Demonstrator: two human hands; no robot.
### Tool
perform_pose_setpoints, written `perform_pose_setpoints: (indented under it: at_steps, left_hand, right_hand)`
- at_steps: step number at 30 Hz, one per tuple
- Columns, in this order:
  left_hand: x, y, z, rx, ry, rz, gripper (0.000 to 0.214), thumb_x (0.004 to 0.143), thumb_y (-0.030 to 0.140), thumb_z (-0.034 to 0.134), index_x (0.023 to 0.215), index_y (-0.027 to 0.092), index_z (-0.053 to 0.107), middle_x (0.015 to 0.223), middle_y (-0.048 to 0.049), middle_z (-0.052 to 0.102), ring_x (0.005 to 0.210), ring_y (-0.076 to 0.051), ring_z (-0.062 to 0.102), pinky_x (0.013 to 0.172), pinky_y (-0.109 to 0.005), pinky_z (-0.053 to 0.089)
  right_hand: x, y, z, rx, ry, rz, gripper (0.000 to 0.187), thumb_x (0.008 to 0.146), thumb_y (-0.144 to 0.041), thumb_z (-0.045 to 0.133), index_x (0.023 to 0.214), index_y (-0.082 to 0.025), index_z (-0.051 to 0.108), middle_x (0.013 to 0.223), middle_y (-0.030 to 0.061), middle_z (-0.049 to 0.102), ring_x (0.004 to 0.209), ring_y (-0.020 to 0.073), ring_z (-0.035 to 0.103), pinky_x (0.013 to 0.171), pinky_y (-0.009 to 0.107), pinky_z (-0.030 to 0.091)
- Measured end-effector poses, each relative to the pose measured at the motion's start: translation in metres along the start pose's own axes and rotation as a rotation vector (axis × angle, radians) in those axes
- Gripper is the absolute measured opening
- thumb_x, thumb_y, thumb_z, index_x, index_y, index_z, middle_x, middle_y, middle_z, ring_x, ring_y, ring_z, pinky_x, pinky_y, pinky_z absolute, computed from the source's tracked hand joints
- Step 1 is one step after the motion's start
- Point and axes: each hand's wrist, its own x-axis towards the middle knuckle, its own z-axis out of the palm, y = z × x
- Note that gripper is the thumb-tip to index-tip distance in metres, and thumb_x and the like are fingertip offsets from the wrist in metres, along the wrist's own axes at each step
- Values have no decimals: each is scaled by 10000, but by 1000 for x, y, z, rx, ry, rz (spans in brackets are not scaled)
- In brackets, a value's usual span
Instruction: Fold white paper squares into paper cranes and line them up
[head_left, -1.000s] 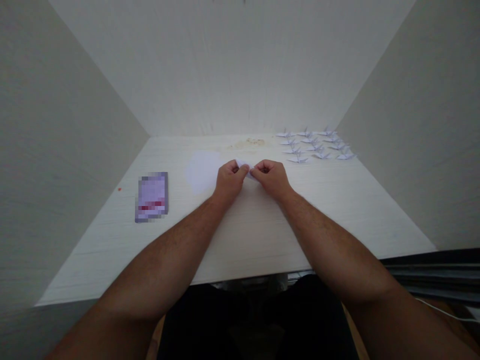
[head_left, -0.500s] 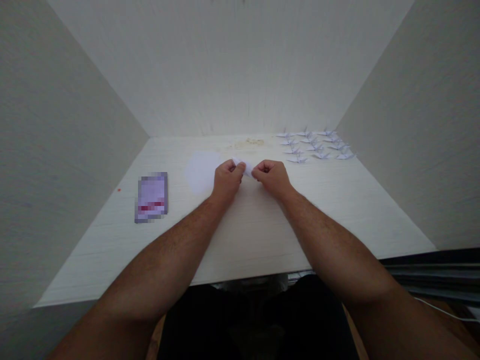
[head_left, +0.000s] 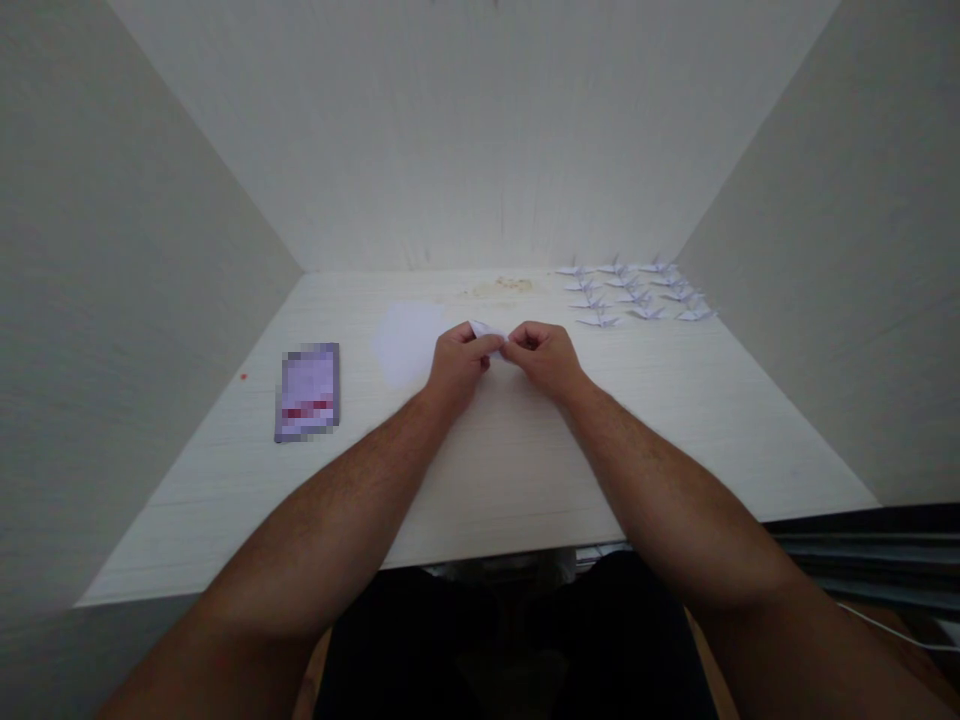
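Note:
My left hand (head_left: 459, 362) and my right hand (head_left: 544, 356) meet over the middle of the white table (head_left: 487, 470). Both are closed in a pinch on a small folded piece of pale paper (head_left: 486, 331), whose tip pokes out between the thumbs. Most of the paper is hidden by my fingers. A flat white sheet (head_left: 405, 340) lies on the table just left of my left hand.
Several small folded paper cranes (head_left: 634, 292) stand in rows at the back right. A purple rectangular pack (head_left: 308, 391) lies at the left. A brownish stain (head_left: 504, 286) marks the far table. White walls close in the table on three sides.
My hands have drawn slightly closer together on the folded paper; the paper tip has shifted a little. Otherwise nothing on the table has moved.

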Motion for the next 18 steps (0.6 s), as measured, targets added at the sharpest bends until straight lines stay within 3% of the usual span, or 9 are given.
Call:
perform_pose_setpoints:
  at_steps: [7,13,18]
  left_hand:
    - [0,4,2,-46,64,-13,192,673,259,690,607,182,528,556,38,466,497,-82,434,440,-212,320]
    - [3,3,0,-107,-19,-52,398,792,543,612,617,207,488,541,18,470,460,-102,440,409,-243,304]
    - [-1,-1,-2,60,-84,64,354,666,357,787,565,190,491,487,41,471,454,-74,405,447,-229,280]
  right_hand:
    - [0,-2,1,46,-19,26,167,691,-319,673,622,-180,611,562,-39,546,551,99,449,553,255,340]
    - [0,0,1,124,22,71,167,670,-309,688,610,-176,607,550,-40,541,539,97,443,539,253,333]
    - [2,4,2,199,72,99,263,667,-392,734,607,-181,590,547,-31,553,532,96,438,521,250,333]
